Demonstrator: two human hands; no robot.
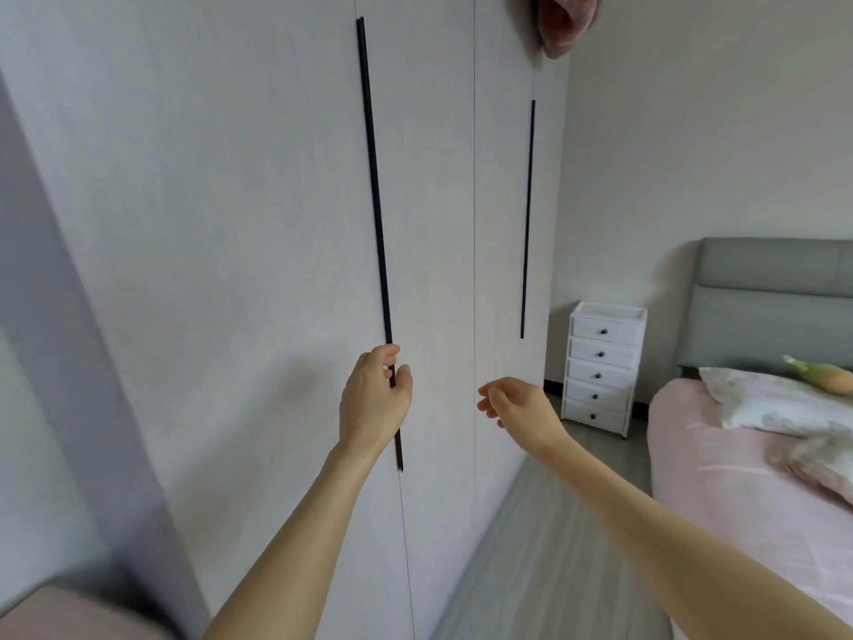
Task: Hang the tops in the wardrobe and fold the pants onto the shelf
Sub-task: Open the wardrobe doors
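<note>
We are facing the closed wardrobe (231,224), our left hand (373,399) is grasping the long black handle (376,200) (near its lower end), our right hand (517,404) is hanging beside, fingers loosely curled, holding nothing.

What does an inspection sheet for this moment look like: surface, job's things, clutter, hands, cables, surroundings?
Surface: grey wood-look floor.
Job's things: wardrobe doors closed; no tops or pants plainly seen; pink fabric sticks out near the top of a door seam.
Clutter: nothing seen.
Hands: left hand grips the long black handle; right hand holds nothing, fingers loosely curled.
Cables: nothing seen.
Surroundings: white drawer unit, bed with pink sheet, pillow, grey headboard.
</note>
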